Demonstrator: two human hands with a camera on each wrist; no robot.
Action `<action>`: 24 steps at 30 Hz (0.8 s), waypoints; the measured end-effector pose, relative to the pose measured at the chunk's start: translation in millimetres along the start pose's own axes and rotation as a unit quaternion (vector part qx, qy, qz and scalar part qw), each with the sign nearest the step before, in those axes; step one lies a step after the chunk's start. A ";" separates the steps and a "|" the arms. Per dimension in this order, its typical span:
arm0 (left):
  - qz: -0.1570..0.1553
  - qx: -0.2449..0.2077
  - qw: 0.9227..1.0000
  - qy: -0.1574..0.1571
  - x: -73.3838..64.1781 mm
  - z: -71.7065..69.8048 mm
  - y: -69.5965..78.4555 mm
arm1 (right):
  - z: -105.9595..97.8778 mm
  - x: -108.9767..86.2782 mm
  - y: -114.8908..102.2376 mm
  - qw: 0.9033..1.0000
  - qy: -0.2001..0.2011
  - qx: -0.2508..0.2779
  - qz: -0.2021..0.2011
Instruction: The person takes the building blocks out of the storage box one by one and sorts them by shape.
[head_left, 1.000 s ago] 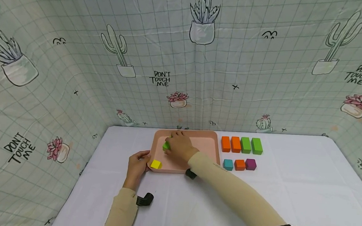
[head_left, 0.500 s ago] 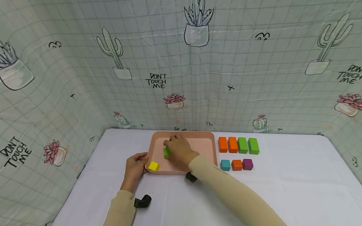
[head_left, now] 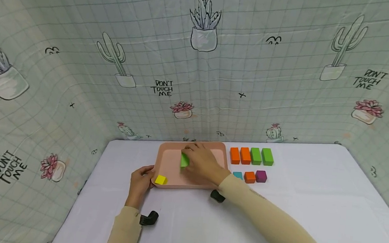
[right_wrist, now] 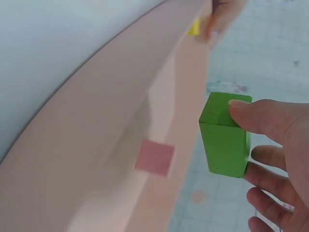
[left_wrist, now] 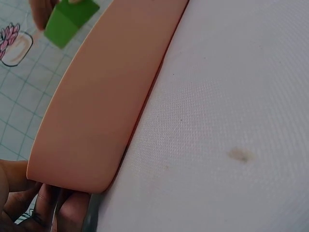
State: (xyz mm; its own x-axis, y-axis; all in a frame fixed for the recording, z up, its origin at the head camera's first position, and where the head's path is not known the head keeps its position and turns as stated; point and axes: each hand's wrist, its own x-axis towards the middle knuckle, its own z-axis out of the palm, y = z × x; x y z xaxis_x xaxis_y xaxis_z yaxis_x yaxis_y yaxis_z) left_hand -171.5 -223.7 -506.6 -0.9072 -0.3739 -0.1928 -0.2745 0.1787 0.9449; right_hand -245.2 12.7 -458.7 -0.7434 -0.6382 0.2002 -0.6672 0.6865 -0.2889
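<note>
In the head view, my right hand [head_left: 205, 162] is over the pink tray [head_left: 172, 183]. It holds a green rectangular block [head_left: 185, 160], pinched between thumb and fingers in the right wrist view, where the block [right_wrist: 226, 140] looks raised above the tray floor. That view also shows a pinkish square block [right_wrist: 155, 158] inside the tray, which the head view hides behind the hand. At the tray's near-left corner my left hand [head_left: 140, 181] grips the rim; its fingers [left_wrist: 46, 205] wrap the tray's end in the left wrist view. A yellow block [head_left: 160, 180] lies in that corner.
Right of the tray stand two orange blocks [head_left: 240, 155] and two green blocks [head_left: 262, 156] in a row. Nearer are a teal cube [head_left: 237, 175], partly covered by the right arm, an orange cube [head_left: 250, 177] and a purple cube [head_left: 261, 176]. A patterned cloth backdrop [head_left: 225, 74] rises behind.
My right hand has carried the green block rightward over the tray, and more of the block now shows. The left hand keeps its grip at the tray corner. The head view has shifted slightly.
</note>
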 end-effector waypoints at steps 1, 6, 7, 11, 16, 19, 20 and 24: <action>-0.002 0.000 1.000 0.000 -0.1 -0.3 -0.1 | -3.9 -4.7 1.9 1.000 0.009 0.006 0.002; -0.010 0.004 1.000 0.001 -0.5 -0.1 0.0 | -20.9 -30.7 18.0 0.999 0.044 0.005 0.007; -0.012 0.007 1.000 0.002 -0.6 0.2 0.1 | -24.5 -36.3 21.9 0.999 0.050 0.005 0.010; -0.008 0.002 1.000 0.001 -1.8 0.0 2.2 | -36.6 -58.3 39.5 0.996 0.086 0.021 0.016; -0.007 -0.005 1.000 0.000 -3.1 0.1 4.0 | -48.6 -86.5 65.4 0.992 0.122 0.017 0.022; -0.011 -0.006 1.000 0.001 -3.2 0.9 3.7 | -54.9 -103.4 81.3 0.991 0.132 0.001 0.029; -0.011 -0.006 1.000 0.001 -2.9 1.0 3.4 | -56.5 -108.8 86.7 0.990 0.134 -0.003 0.033; -0.010 -0.003 1.000 0.001 -1.4 1.6 2.6 | -61.9 -130.3 107.7 0.988 0.144 -0.020 0.051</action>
State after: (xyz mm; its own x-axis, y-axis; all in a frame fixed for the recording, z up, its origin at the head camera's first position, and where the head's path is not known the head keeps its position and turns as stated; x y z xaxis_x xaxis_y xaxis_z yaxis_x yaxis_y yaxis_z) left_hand -171.4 -221.3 -504.3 -0.9013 -0.3786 -0.2106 -0.2897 0.1652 0.9428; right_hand -223.0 191.4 -458.0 -0.7851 -0.4432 0.4326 -0.5856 0.7587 -0.2854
